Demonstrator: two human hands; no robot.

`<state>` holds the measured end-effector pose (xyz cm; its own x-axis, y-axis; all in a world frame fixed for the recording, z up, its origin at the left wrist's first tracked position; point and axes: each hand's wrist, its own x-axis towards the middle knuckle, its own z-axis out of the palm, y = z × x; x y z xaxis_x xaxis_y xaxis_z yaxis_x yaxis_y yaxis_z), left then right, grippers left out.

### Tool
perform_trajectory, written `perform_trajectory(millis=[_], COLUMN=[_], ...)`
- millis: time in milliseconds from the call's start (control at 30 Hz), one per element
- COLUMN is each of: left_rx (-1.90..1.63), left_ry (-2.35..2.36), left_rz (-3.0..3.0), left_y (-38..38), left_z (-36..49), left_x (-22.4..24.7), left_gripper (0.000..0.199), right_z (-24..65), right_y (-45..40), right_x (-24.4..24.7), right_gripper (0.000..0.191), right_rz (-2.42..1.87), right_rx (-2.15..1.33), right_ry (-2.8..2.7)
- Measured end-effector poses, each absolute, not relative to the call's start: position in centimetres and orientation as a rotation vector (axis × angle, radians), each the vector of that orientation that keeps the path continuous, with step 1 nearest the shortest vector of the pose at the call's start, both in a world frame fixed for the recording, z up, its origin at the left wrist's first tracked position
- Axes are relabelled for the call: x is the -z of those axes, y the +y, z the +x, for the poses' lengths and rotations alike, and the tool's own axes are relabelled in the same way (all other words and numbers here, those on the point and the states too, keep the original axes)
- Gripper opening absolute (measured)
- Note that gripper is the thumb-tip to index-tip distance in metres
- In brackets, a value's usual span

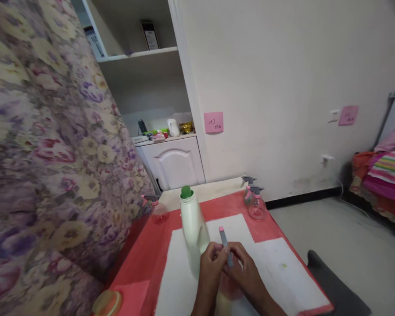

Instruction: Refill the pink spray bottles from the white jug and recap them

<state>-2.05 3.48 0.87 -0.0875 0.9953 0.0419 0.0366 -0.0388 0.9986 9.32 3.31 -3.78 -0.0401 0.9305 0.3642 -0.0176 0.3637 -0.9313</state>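
My left hand (211, 262) and my right hand (242, 264) meet at the table's near side, fingers closed around the grey trigger head of a spray bottle (224, 239). Its pink nozzle points away from me. Below the hands, the bottle's clear pinkish body is partly hidden by my fingers. Just left of my left hand stands a tall pale-green jug (191, 224) with a handle, its mouth uncapped and a green spout inside. Two more spray bottles (257, 208) with grey heads stand at the far right corner, and another spray bottle (158, 211) at the far left.
White sheets (276, 272) cover part of the red tabletop (151, 245). A round pale lid-like object (108, 303) lies at the near left. A floral curtain (69, 153) hangs along the left. Behind are a shelf cabinet (174, 162) and wall; a dark grey chair part (332, 281) sits at right.
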Motion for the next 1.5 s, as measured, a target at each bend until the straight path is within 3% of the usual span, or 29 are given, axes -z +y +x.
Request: perform_trajectory(millis=[167,667,1500], left_rx=[-1.283,-1.203,-1.212], left_ry=[1.277,1.248,1.204], left_rz=[1.231,1.282,1.285], left_y=[3.50,4.04,3.94], left_z=[-2.09,-2.92,-2.87], left_x=[-0.66,-0.61,-0.28], left_gripper=[0.035,0.034,0.035], right_z=[9.16,9.32,9.30], right_y=[3.47,3.33,3.35], right_x=[3.84,3.35,3.90], right_gripper=[0.014,0.023,0.019], right_rz=[-0.923,-0.851,-0.876], right_rx=[-0.951,-0.998,-0.953], right_ry=[-1.327,-1.361,-1.300])
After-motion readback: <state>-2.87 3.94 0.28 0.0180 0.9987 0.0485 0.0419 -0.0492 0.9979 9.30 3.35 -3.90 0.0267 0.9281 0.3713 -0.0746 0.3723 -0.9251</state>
